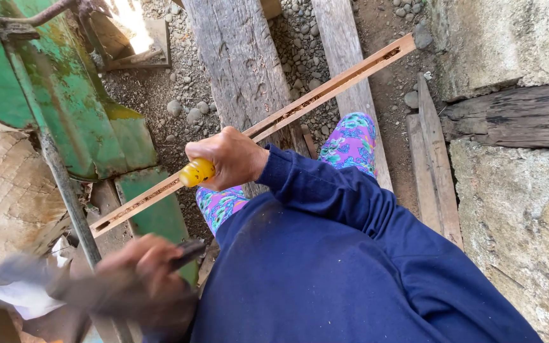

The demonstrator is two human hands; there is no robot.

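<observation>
Right hand (227, 159), centre frame, is clamped around a yellow tool handle (197, 172); the butt end sticks out to the left of the fist. Tool tip is hidden behind the hand, so can't tell where it meets the wood.

The work is a long grooved wooden strip (300, 105). Its long axis runs diagonally, lower left to upper right, passing directly under the right hand. A slot runs along its length. Upper end reaches top right of frame; lower end sits beside the green metal machine (65, 95) at left.

Left hand (141, 279), lower left, is motion-blurred. It is closed around a dark handle (189, 253); the blurred grey mass at far left looks like a hammer head, not certain. It sits below the strip, well apart from it, and from the yellow handle.

Right hand is the one on the strip; left hand is off-axis, below-left.

Under it all: weathered planks (243, 63) on gravel (179, 101).
</observation>
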